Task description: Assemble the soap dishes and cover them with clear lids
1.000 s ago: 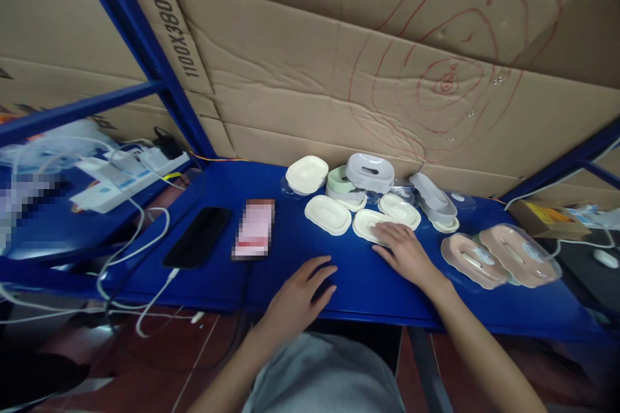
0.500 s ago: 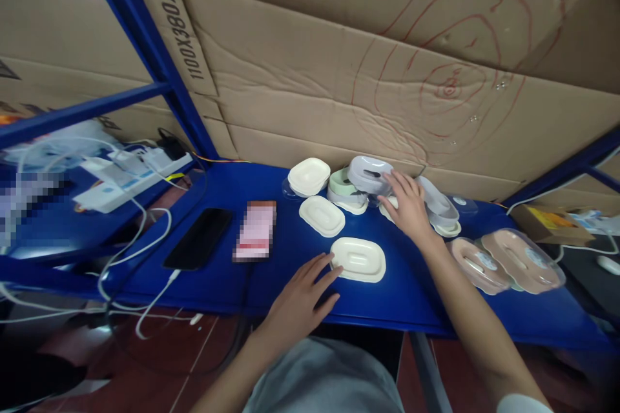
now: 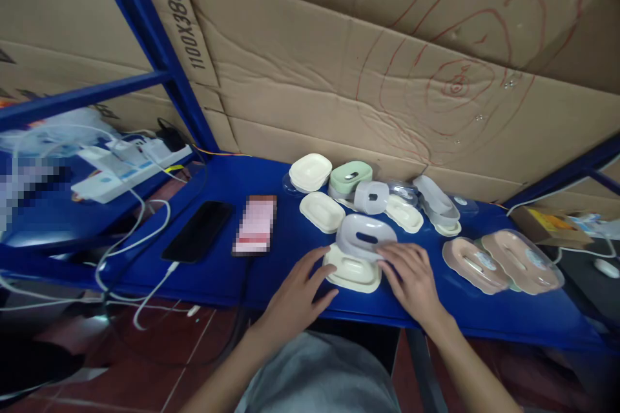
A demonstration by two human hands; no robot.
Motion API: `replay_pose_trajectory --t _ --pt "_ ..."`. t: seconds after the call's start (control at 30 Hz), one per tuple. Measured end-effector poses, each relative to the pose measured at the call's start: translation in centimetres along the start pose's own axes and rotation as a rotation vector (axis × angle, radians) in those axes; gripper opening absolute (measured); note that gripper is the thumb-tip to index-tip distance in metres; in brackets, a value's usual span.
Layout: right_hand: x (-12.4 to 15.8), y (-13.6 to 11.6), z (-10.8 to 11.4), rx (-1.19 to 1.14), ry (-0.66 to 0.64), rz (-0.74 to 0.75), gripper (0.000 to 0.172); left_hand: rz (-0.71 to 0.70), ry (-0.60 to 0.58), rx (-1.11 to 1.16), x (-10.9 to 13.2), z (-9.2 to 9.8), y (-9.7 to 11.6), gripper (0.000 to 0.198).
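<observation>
My right hand [image 3: 411, 277] grips the right end of a pale grey oval cover with a long dark slot [image 3: 365, 234]. The cover is tilted above a cream oval tray [image 3: 356, 276] and hides its back part. At the tray's left end my left hand [image 3: 303, 287] is open, its fingertips at the rim and its thumb held apart. Behind them lie a second cream tray [image 3: 322, 211], a small grey piece with a dark hole [image 3: 372, 197], a green oval cover with a slot [image 3: 349, 175] and another cream tray [image 3: 405, 214].
Stacked cream trays [image 3: 310, 172] and a grey oval shell [image 3: 436, 197] stand along the cardboard wall [image 3: 300, 77]. Pink cases under clear lids [image 3: 523, 261] sit at right. To the left are a black phone [image 3: 197, 231], a lit phone [image 3: 256, 224] and a power strip [image 3: 130, 174].
My right hand has brought the grey slotted cover from the back row forward over the near tray. The green cover behind is now uncovered. My left hand stays by the tray.
</observation>
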State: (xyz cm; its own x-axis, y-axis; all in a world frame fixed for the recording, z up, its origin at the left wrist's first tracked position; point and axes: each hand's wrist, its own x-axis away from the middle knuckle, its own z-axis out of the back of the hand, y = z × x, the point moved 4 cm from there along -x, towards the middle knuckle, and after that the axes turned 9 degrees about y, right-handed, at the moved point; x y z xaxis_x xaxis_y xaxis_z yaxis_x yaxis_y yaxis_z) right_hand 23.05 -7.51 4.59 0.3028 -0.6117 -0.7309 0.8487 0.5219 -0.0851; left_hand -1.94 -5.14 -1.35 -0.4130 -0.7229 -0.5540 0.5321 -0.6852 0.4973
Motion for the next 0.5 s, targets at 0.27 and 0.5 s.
replay_pose_trajectory --t 0.27,0.5 --pt "2.2 -2.8 -2.0 -0.124 -0.122 0.050 0.026 -0.086 -0.023 -0.038 -0.3 -0.3 0.2 0.049" --pt "3.2 -2.9 -2.1 -0.078 -0.161 0.067 0.028 -0.071 0.003 -0.032 -0.3 -0.3 0.1 0.039"
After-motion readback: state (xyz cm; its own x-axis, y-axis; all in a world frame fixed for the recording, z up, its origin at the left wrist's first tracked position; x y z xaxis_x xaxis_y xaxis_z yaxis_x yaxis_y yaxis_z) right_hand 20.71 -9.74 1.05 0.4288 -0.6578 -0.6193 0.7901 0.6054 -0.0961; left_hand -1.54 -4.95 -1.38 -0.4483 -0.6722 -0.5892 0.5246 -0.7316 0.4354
